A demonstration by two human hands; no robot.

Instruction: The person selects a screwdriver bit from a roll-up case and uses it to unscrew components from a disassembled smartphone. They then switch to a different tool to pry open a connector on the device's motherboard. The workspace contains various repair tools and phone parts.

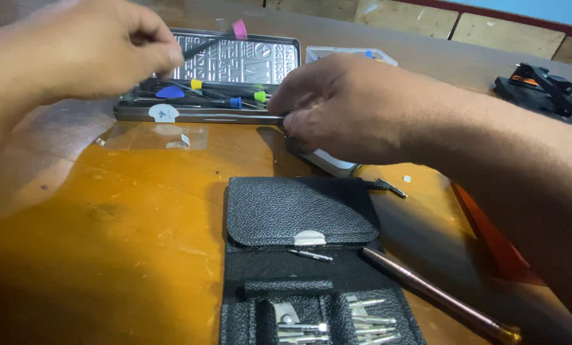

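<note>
Head view: left hand (88, 48) pinches a thin pink-tipped tool (225, 37) above the open metal tool tin (196, 114); right hand (343, 108), fingers curled, presses a white flat device (329, 162) on the orange desk (139, 217)

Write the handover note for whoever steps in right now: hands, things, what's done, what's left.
Left hand: raised over the open metal tool tin, fingers pinched on a thin dark tool with a pink end; blurred.
Right hand: resting on a white flat device beside the tin; grip hidden.
Black leather bit wallet lies open near the table's front edge, a loose bit on it, a bronze screwdriver handle alongside.
Done: both kits open.
Left: the device appears unopened.
</note>
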